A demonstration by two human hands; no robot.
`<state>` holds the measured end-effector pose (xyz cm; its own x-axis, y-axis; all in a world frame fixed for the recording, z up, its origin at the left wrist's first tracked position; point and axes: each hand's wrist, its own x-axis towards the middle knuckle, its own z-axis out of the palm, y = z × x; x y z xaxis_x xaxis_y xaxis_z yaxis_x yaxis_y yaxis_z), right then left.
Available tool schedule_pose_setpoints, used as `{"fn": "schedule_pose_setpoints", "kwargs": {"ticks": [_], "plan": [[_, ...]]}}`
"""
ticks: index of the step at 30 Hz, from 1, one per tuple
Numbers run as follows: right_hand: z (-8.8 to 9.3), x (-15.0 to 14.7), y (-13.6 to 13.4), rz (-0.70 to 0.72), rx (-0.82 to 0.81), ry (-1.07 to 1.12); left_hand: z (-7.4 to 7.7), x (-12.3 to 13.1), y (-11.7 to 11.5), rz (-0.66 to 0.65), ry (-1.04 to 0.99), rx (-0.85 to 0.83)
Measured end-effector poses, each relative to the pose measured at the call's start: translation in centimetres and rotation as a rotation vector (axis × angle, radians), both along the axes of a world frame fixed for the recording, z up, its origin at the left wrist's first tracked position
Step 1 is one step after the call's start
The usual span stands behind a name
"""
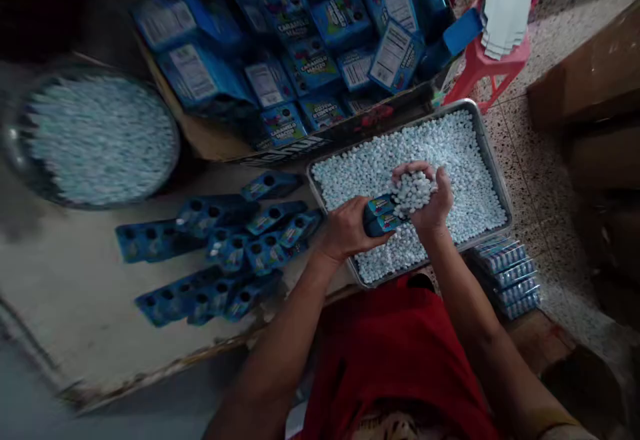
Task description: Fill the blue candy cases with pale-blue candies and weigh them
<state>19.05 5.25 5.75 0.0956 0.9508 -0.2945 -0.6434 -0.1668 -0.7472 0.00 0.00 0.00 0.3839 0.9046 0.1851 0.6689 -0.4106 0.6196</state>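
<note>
Two small blue cartons (383, 215) sit above the tray, side by side in the L hand (347, 227) – fingers wrapped snug round them. R hand (435, 203) is curled into a cup, palm up, holding a heap of white pellets (415, 193) right at the cartons' R ends; next to no gap btwn the two. Pellets small, roundish, matte.

Under both hands: shallow rect. metal tray (493, 160), rounded corners, thin raised rim, full of loose pale-blue/white pellets (440, 137). To its L, more blue cartons (240, 247) lie clustered on the tabletop (75, 307), dark round holes in their printed faces. Tabletop is pale, runs lower L to a worn, chipped edge.

Just beyond the tray – cardboard box (220, 143) packed w/ blue printed packs (310, 60). Far L, round metal bowl (15, 143), heaped w/ similar pieces. R side: pink plastic stool (493, 70), speckled floor (520, 140).
</note>
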Motion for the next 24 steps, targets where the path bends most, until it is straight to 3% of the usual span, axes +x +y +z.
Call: {"fn": "schedule_pose_setpoints", "kwargs": {"ticks": [6,15,18,22,24], "plan": [[1.5,-0.1,-0.6,0.078,0.149,-0.172,-1.3,0.0,0.4,0.045,-0.075,-0.056],[1.8,-0.8,-2.4,0.133,0.207,-0.294,-2.1,-0.2,0.6,0.079,-0.131,-0.029],[-0.3,2.6,-0.7,0.120,0.213,-0.461,-2.3,-1.7,0.6,0.100,-0.120,-0.037],[-5.8,8.7,3.7,0.107,0.143,-1.207,-2.0,-4.3,0.8,0.153,-0.022,-0.052],[-8.7,9.9,5.5,0.190,0.158,-1.519,-1.3,-5.0,0.7,0.170,0.064,-0.078]]}}
